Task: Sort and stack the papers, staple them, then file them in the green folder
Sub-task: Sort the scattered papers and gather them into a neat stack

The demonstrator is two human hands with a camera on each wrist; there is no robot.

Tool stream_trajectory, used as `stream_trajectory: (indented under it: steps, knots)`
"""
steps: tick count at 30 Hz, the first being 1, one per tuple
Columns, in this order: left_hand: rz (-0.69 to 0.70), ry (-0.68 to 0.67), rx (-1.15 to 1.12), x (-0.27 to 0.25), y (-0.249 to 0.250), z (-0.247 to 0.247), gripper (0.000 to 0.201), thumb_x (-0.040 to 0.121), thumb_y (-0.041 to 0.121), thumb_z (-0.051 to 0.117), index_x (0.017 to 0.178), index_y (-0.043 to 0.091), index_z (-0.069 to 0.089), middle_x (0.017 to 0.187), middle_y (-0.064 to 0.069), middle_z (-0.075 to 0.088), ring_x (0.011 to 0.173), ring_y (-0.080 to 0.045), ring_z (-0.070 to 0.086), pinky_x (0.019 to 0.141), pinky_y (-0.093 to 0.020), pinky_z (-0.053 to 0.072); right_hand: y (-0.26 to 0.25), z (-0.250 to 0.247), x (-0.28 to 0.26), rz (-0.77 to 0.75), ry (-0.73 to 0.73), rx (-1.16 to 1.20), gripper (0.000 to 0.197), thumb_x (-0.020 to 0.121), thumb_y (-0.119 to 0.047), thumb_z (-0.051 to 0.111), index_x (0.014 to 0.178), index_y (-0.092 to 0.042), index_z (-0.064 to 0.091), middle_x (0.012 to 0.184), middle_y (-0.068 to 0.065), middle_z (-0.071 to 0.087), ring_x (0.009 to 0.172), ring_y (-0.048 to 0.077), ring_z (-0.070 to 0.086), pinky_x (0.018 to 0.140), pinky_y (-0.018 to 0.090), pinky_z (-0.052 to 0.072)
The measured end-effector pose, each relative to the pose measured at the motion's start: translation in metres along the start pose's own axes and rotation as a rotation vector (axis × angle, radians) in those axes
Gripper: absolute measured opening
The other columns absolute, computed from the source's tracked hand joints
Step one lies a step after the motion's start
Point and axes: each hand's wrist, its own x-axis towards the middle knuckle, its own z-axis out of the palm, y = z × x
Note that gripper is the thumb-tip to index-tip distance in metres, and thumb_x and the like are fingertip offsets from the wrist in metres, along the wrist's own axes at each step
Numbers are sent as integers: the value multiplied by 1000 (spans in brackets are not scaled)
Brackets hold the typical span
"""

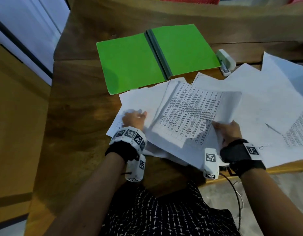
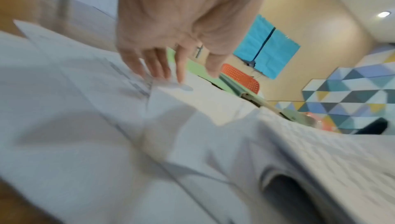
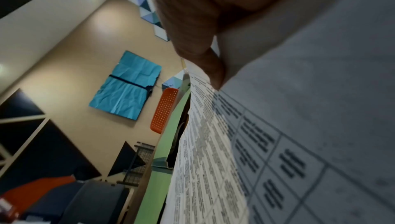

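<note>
Left hand (image 1: 134,118): fingers spread and nearly straight, tips pressing flat on the loose white sheets (image 1: 140,101); grips nothing. Left wrist view agrees, though blurred.
Right hand (image 1: 227,132): fingers curled round the near right corner of a printed table sheet (image 1: 190,114), thumb on top; sheet raised off the pile and tilted up toward the left hand.
Right wrist view: thumb (image 3: 205,62) lies on the printed face, gridded text running away from it.
Papers, count: many, overlapping; exact number cannot be told. One more printed page (image 1: 295,132) lies to the right of the right hand.
Green folder (image 1: 130,65): one, lying open and flat beyond both hands, grey spine in the middle; its near edge touches the paper spread.
Stapler (image 1: 226,61): one, white, beyond the right hand, just beside the folder's right edge.
Surface: dark wooden table (image 1: 79,103).
</note>
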Motion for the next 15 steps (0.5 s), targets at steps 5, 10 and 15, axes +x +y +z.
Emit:
stream_trajectory:
  steps: [5, 10, 15]
  knots:
    - [-247, 231, 155, 10, -9, -21, 105, 67, 58, 70, 140, -1, 23, 150, -17, 19, 139, -30, 18, 111, -47, 26, -11, -4, 5, -43, 5, -179, 31, 76, 3, 67, 104, 11, 57, 90, 17, 58, 78, 25, 55, 56, 21, 54]
    - [-188, 173, 238, 19, -1, -10, 65, 75, 45, 71, 119, 2, 52, 140, -15, 33, 132, -31, 29, 106, -41, 33, -2, 18, 3, -100, -32, -486, 41, 75, -7, 66, 112, 7, 56, 110, 25, 64, 101, 36, 62, 85, 41, 51]
    - [1, 65, 48, 16, 3, -14, 37, 83, 10, 59, 117, -4, 54, 124, -21, 60, 113, -35, 58, 89, -33, 48, -4, 32, -9, -147, -93, -593, 34, 86, -3, 56, 118, 6, 51, 121, 25, 59, 111, 35, 57, 76, 25, 37]
